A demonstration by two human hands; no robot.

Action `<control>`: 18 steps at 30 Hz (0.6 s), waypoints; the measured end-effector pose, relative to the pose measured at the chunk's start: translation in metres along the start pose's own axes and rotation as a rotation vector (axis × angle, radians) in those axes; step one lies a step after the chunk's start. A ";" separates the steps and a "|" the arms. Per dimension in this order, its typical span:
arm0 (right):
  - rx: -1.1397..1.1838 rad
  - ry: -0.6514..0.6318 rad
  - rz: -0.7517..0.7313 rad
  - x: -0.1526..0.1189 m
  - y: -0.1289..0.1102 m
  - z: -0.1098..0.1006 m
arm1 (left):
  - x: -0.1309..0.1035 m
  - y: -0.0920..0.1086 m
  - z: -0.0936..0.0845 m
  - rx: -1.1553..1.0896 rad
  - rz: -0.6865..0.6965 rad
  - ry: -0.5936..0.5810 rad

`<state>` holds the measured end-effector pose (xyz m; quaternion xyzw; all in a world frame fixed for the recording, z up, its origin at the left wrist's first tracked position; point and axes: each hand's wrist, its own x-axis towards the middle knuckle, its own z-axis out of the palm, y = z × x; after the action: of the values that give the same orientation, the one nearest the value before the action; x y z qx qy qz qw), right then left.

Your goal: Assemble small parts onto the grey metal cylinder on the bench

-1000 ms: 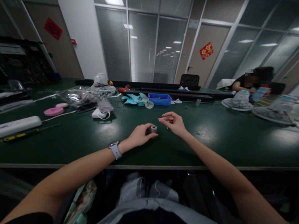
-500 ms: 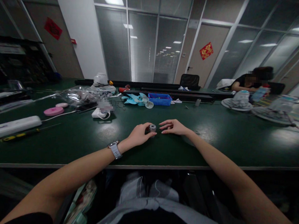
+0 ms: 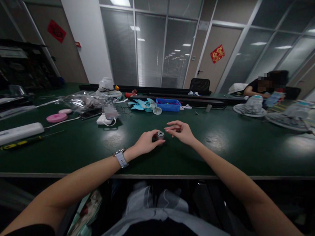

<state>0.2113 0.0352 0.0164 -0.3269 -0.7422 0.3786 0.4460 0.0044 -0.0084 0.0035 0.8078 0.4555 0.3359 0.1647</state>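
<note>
A small grey metal cylinder (image 3: 160,135) with a dark spot in its top stands upright on the green table (image 3: 155,160), in front of me. My left hand (image 3: 147,141) is closed round its left side, thumb in front and fingers behind. Just to the right and slightly above hovers my right hand (image 3: 181,132), its fingers bent and a little apart, the tips close to the cylinder's top. I make out nothing between them.
Farther back lie light-blue fan blades (image 3: 143,105) and a blue bin (image 3: 168,105). On the left are a white power strip (image 3: 16,133), a yellow-black screwdriver (image 3: 21,143) and a pink disc (image 3: 56,117). Fan parts (image 3: 253,106) and a seated person (image 3: 265,85) are at right.
My right hand has moved left and a little up, bringing its fingertips closer to the cylinder. My left hand stays around the cylinder.
</note>
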 end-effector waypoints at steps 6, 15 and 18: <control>0.012 -0.070 -0.087 -0.006 -0.011 0.013 | 0.000 0.000 0.001 -0.044 0.032 -0.023; -0.033 -0.037 -0.157 -0.006 -0.013 0.017 | 0.000 -0.001 0.003 -0.072 0.057 -0.046; -0.056 -0.031 -0.185 -0.006 -0.014 0.018 | 0.000 0.000 0.003 -0.077 0.061 -0.044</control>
<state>0.1951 0.0182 0.0204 -0.2633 -0.7864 0.3198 0.4583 0.0064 -0.0079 0.0014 0.8215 0.4136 0.3404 0.1953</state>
